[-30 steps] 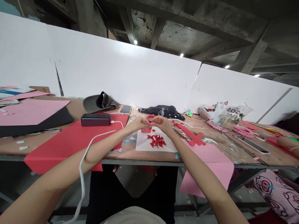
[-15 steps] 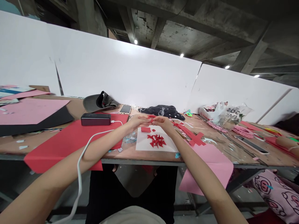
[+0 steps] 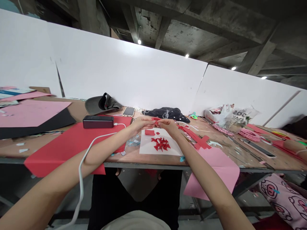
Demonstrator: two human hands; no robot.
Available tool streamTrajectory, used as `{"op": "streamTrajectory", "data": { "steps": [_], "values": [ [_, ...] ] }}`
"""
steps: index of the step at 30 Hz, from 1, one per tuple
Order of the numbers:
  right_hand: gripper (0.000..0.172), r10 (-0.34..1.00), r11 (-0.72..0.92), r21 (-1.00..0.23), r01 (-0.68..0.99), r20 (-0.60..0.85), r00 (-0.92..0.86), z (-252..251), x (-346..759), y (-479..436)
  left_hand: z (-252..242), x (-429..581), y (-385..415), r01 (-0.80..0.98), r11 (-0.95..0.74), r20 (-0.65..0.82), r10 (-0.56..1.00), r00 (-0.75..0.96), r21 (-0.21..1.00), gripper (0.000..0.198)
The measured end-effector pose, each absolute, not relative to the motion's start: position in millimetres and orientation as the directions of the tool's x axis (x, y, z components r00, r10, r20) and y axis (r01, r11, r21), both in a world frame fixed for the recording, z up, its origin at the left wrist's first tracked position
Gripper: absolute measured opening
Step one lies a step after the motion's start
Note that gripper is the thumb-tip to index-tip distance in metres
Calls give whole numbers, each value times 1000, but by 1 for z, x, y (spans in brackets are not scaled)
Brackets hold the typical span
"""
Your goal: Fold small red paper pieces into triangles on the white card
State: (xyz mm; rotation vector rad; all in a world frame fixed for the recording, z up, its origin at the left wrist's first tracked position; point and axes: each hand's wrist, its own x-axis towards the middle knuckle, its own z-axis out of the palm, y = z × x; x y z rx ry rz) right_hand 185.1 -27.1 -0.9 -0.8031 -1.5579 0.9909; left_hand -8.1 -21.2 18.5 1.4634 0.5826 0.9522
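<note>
Between my two hands is a small piece of red paper (image 3: 156, 121), pinched from both sides above the table. My left hand (image 3: 143, 123) closes on its left side and my right hand (image 3: 168, 125) on its right; the fingers hide much of its shape. Beneath them lies a white sheet (image 3: 146, 147). It carries a pile of small pointed red paper pieces (image 3: 161, 144), a red paper rectangle (image 3: 149, 132) and a tiny red scrap (image 3: 157, 133).
On the left, a black power bank (image 3: 98, 122) with a white cable (image 3: 81, 172) rests on red paper (image 3: 72, 147). Behind are a cap (image 3: 102, 104), a phone (image 3: 129, 111) and dark cloth (image 3: 168, 113). Right are red strips (image 3: 198, 139), pink paper (image 3: 219, 167) and another person's hand (image 3: 294, 147).
My fingers have shifted slightly around the red paper, and a little more of it shows between them. The pile on the white sheet looks the same.
</note>
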Motion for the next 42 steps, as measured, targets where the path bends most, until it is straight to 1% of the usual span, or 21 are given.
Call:
{"op": "streamTrajectory", "data": {
  "steps": [4, 7, 14, 20, 23, 28, 32, 34, 36, 39, 42],
  "values": [
    [24, 885, 441, -897, 38, 427, -183, 2, 184, -32, 21, -8, -26, -145, -174, 224, 825, 519, 974, 31],
    [25, 883, 450, -891, 64, 434, -180, 5, 184, -36, 22, -7, -28, -153, -196, 248, 818, 519, 969, 31],
    [26, 878, 466, -876, 121, 441, -188, 5, 184, -36, 17, -6, -24, -200, -170, 255, 791, 556, 965, 31],
    [27, 885, 457, -875, 163, 429, -179, 4, 186, -33, 15, -5, -23, -172, -153, 224, 798, 560, 973, 30],
    [27, 885, 457, -874, 164, 429, -179, 4, 186, -34, 12, -4, -20, -160, -155, 218, 801, 557, 975, 30],
    [29, 899, 420, -902, 99, 398, -183, 6, 186, -36, 9, -5, -15, -174, -155, 225, 820, 526, 972, 33],
    [32, 891, 445, -883, 148, 418, -179, 4, 186, -34, 8, -4, -15, -156, -160, 219, 825, 521, 975, 34],
    [29, 868, 494, -842, 216, 463, -179, 3, 185, -33, 7, -3, -15, -114, -181, 214, 836, 506, 977, 34],
    [24, 826, 562, -766, 313, 536, -172, 2, 183, -33, 7, -1, -16, -66, -183, 192, 853, 486, 981, 33],
    [17, 711, 677, -583, 449, 675, -195, 2, 181, -35, 8, -2, -16, -75, -118, 139, 862, 487, 990, 30],
    [16, 584, 767, -398, 504, 758, -290, 2, 182, -38, 11, -4, -14, -158, -14, 97, 839, 536, 987, 26]
  ]
}}
